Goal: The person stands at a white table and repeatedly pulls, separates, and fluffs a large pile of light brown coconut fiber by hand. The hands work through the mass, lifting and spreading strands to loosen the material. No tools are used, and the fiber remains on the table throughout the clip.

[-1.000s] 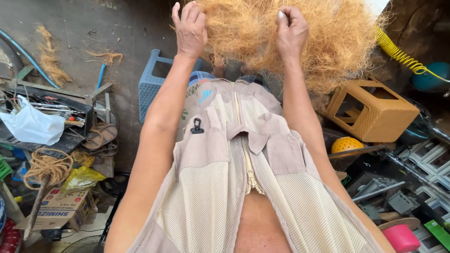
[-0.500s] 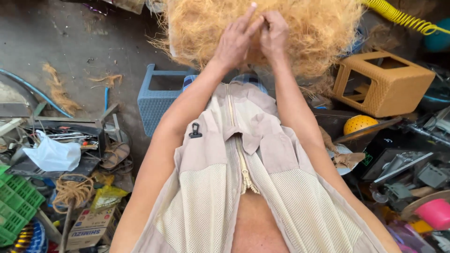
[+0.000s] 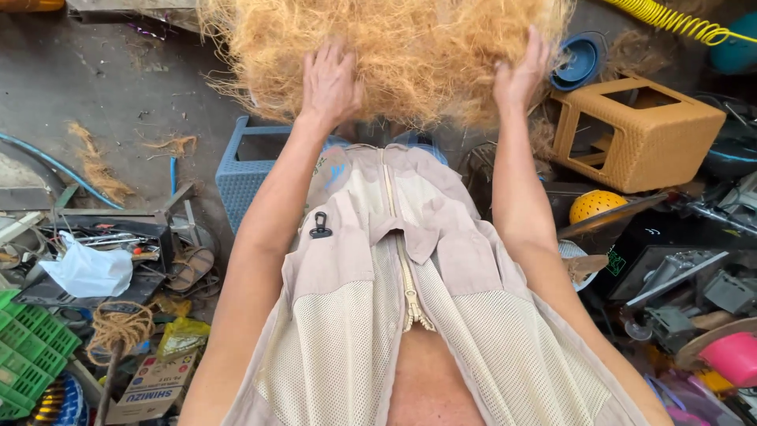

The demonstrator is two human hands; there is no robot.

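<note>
A large heap of golden coconut fibre [image 3: 410, 47] fills the top middle of the head view, in front of my lap. My left hand [image 3: 330, 79] lies flat on its near left side, fingers spread. My right hand [image 3: 520, 75] presses against its right edge with the palm on the fibre and the fingers up. Both hands are about a forearm's length apart and touch the heap without closing around any strand. My beige mesh vest [image 3: 410, 300] fills the lower middle.
A blue plastic stool [image 3: 244, 170] stands left of my knees, a tan woven plastic stool [image 3: 631, 134] lies on the right. A yellow coiled hose [image 3: 670, 20], yellow ball [image 3: 593, 205], green crate [image 3: 27, 347], rope coil [image 3: 118, 327] and tool clutter crowd both sides.
My hands were close together at the middle of the fibre heap half a second ago; they have moved apart to its left and right sides, fingers opened flat.
</note>
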